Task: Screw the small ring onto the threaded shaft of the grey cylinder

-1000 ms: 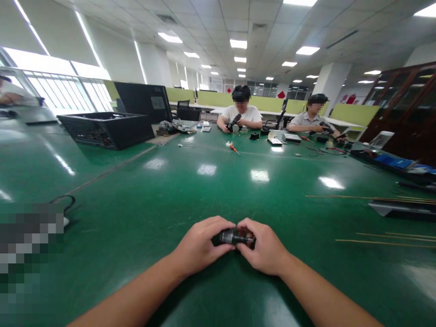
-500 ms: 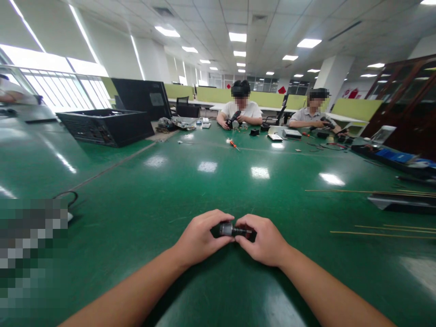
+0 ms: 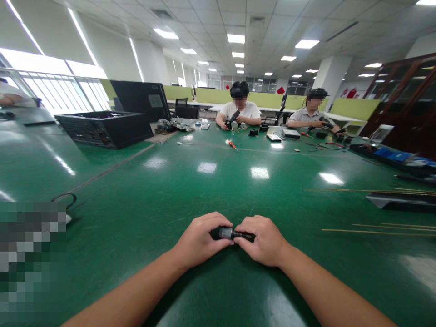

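A dark cylindrical tool with a grey band lies sideways between my hands, low in the middle of the view, over the green table. My left hand is wrapped round its thicker left end. The fingers of my right hand are closed on its thin black right part. Fingertips of both hands nearly meet at the middle of the tool. My palms hide part of both its ends.
An orange screwdriver lies farther out on the table. A black computer case stands at the left back. Thin yellowish rods lie at the right. Two people work across the table with dark tools.
The tool has turned slightly in my fingers, and its right end now looks plain black. Both hands stay almost in place around it.
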Tool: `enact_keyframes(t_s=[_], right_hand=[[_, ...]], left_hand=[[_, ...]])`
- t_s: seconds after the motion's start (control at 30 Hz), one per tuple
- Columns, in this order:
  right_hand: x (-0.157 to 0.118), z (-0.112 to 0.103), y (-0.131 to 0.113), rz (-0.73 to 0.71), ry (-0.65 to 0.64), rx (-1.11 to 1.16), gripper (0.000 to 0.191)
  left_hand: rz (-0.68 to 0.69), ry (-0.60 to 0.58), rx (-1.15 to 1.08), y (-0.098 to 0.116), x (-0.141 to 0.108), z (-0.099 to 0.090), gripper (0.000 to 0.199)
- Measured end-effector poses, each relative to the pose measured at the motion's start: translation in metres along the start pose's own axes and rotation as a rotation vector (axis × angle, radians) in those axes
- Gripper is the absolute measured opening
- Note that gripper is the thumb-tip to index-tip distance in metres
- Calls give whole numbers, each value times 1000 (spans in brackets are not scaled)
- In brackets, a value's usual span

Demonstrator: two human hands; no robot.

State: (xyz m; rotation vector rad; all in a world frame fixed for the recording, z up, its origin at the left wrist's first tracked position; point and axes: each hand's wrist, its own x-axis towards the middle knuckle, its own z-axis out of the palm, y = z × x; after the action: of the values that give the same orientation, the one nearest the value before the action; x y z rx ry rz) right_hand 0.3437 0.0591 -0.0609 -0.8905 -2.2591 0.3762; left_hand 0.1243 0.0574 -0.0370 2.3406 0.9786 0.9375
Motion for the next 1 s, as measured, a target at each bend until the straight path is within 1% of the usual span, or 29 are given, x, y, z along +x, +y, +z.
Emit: enact_keyframes(t_s=[0.13,0.53,1.0], right_hand=[[1,-2,0,1,-17,-11,9],[-1,-2,1,32,-14,-19,8],[1,1,-3,120,-2,89,8]], left_hand=[[-10,11,11,1,-1,1,19],[-11,46,33,0,-1,-1,21],[-11,78,50,-3,1,-1,19]])
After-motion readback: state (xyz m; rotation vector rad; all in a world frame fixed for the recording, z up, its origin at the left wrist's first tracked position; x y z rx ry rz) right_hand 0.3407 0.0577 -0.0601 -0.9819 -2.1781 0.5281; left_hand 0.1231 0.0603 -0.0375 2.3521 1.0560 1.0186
